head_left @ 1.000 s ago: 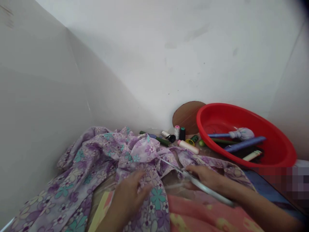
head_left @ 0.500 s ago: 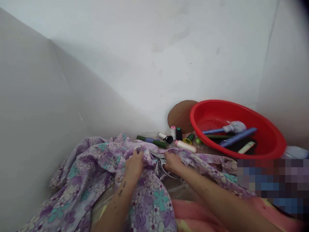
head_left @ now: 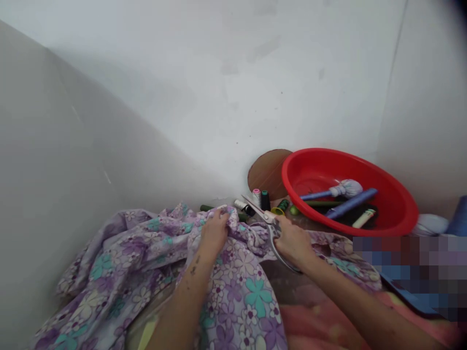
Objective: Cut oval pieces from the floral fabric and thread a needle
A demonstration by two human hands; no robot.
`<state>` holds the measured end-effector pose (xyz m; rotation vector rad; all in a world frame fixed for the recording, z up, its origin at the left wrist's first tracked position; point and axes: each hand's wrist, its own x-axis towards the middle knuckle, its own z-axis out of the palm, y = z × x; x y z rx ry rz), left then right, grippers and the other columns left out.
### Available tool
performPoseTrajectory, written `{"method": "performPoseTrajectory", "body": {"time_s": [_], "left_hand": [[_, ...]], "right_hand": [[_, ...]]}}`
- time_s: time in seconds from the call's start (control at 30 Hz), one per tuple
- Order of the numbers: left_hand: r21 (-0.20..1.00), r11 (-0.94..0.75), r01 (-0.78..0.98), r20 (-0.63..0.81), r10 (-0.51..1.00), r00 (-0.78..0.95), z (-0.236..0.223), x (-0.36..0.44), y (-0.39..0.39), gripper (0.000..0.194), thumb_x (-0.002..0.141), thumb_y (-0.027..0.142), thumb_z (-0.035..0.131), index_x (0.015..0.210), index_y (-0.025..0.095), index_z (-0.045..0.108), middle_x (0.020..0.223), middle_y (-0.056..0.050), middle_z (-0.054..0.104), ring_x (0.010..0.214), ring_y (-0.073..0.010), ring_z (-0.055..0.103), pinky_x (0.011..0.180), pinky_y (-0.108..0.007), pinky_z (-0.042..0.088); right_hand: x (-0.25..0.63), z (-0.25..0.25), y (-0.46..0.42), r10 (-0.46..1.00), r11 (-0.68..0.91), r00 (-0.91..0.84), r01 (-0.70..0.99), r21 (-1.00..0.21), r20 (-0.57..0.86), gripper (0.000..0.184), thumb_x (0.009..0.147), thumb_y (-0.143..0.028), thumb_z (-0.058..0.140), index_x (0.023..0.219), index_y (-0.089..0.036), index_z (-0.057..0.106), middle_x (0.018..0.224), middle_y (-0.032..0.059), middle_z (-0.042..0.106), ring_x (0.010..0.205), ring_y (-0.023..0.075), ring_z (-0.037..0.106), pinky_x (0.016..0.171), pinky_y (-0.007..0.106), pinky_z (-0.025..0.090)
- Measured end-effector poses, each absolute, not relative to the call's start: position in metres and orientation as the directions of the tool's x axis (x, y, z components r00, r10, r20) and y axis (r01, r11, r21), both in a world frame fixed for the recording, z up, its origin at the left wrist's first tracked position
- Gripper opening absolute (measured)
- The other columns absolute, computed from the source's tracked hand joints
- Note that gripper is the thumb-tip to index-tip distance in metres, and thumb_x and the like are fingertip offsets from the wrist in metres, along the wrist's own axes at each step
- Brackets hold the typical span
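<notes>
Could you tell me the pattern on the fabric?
The fabric has lilac and teal flowers, best in head view.

The only view comes from a camera worn on the person's head, facing forward and down into a corner of white walls (head_left: 219, 97), which fill the upper half of the frame. The left hand (head_left: 214, 233) and right hand (head_left: 294, 243) sit close to the camera at lower centre. The floral cloth (head_left: 255, 296) spreads across the lower left, and the red basin (head_left: 346, 154) lies farther off at right of centre.
</notes>
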<state>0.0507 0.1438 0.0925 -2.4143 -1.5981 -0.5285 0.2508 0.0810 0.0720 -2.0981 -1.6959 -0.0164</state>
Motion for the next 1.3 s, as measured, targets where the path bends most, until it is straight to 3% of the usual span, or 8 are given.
{"method": "performPoseTrajectory", "body": {"time_s": [0.23, 0.33, 0.4, 0.5, 0.63, 0.87, 1.17, 1.3], "left_hand": [[0.586, -0.577, 0.568, 0.313, 0.809, 0.498, 0.069, 0.034, 0.147, 0.055, 0.065, 0.021, 0.056, 0.118, 0.017, 0.042, 0.138, -0.009, 0.017, 0.121, -0.0234, 0.025, 0.093, -0.034, 0.031], [0.850, -0.411, 0.331, 0.250, 0.866, 0.433, 0.076, 0.009, 0.130, 0.046, 0.070, 0.034, 0.051, 0.114, 0.019, 0.047, 0.132, -0.008, 0.032, 0.112, -0.0231, 0.040, 0.083, -0.032, 0.040], [0.914, -0.264, 0.308, 0.176, 0.942, 0.285, 0.079, -0.011, 0.113, 0.045, 0.071, 0.041, 0.049, 0.109, 0.017, 0.050, 0.118, -0.008, 0.049, 0.096, -0.0220, 0.053, 0.076, -0.032, 0.044], [0.829, -0.178, 0.530, 0.158, 0.984, 0.083, 0.074, -0.041, 0.083, 0.040, 0.069, 0.047, 0.047, 0.085, 0.013, 0.060, 0.082, -0.006, 0.064, 0.077, -0.0214, 0.058, 0.067, -0.029, 0.045], [0.516, 0.011, 0.857, 0.095, 0.993, -0.070, 0.064, -0.066, 0.037, 0.042, 0.071, 0.053, 0.037, 0.079, 0.019, 0.059, 0.072, -0.004, 0.064, 0.072, -0.0217, 0.059, 0.062, -0.028, 0.041], [0.183, 0.333, 0.925, -0.099, 0.942, -0.320, 0.059, -0.068, -0.027, 0.059, 0.068, 0.067, 0.020, 0.062, 0.021, 0.056, 0.066, -0.008, 0.063, 0.072, -0.0293, 0.058, 0.063, -0.038, 0.038], [0.094, 0.259, 0.961, -0.052, 0.966, -0.255, 0.041, -0.050, -0.047, 0.048, 0.071, 0.057, 0.031, 0.071, 0.017, 0.056, 0.075, -0.012, 0.063, 0.072, -0.0267, 0.058, 0.057, -0.032, 0.035], [0.197, 0.236, 0.951, -0.006, 0.971, -0.240, 0.034, -0.047, -0.046, 0.029, 0.072, 0.044, 0.039, 0.070, 0.019, 0.053, 0.069, -0.005, 0.062, 0.065, -0.0195, 0.056, 0.053, -0.026, 0.032]], "right_hand": [[0.261, 0.029, 0.094, 0.956, -0.256, 0.279, 0.944, -0.206, 0.091, 0.037, 0.067, -0.020, 0.043, 0.103, -0.013, 0.042, 0.081, 0.0126, 0.061, 0.078, 0.0268, 0.057, 0.063, 0.033, 0.036], [0.264, 0.016, 0.098, 0.964, -0.233, 0.254, 0.949, -0.210, 0.079, 0.039, 0.067, -0.021, 0.043, 0.105, -0.012, 0.041, 0.082, 0.0129, 0.061, 0.079, 0.0273, 0.057, 0.065, 0.035, 0.037], [0.268, 0.016, 0.099, 0.965, -0.222, 0.247, 0.948, -0.228, 0.087, 0.037, 0.067, -0.021, 0.043, 0.102, -0.013, 0.043, 0.083, 0.0131, 0.061, 0.080, 0.0277, 0.057, 0.065, 0.035, 0.037], [0.275, 0.027, 0.096, 0.964, -0.218, 0.248, 0.944, -0.250, 0.098, 0.035, 0.066, -0.025, 0.044, 0.099, -0.013, 0.046, 0.083, 0.0137, 0.061, 0.080, 0.0281, 0.057, 0.063, 0.033, 0.036], [0.279, 0.049, 0.081, 0.951, -0.196, 0.246, 0.948, -0.249, 0.186, 0.043, 0.069, -0.029, 0.042, 0.109, -0.014, 0.042, 0.081, 0.0128, 0.061, 0.077, 0.0273, 0.057, 0.061, 0.031, 0.033], [0.250, 0.067, 0.044, 0.938, 0.284, -0.226, 0.936, -0.210, 0.262, 0.047, 0.062, -0.017, 0.046, 0.109, -0.022, 0.044, 0.093, 0.0061, 0.060, 0.085, 0.0213, 0.053, 0.067, 0.026, 0.031], [0.219, 0.050, 0.072, 0.965, 0.235, -0.214, 0.961, -0.143, 0.150, 0.047, 0.064, -0.022, 0.044, 0.111, -0.019, 0.043, 0.089, 0.0085, 0.061, 0.082, 0.0232, 0.055, 0.064, 0.028, 0.033], [0.216, 0.046, 0.086, 0.979, 0.172, -0.151, 0.972, -0.162, 0.134, 0.047, 0.065, -0.024, 0.044, 0.111, -0.018, 0.043, 0.090, 0.0097, 0.061, 0.082, 0.0242, 0.056, 0.062, 0.029, 0.034]]}}
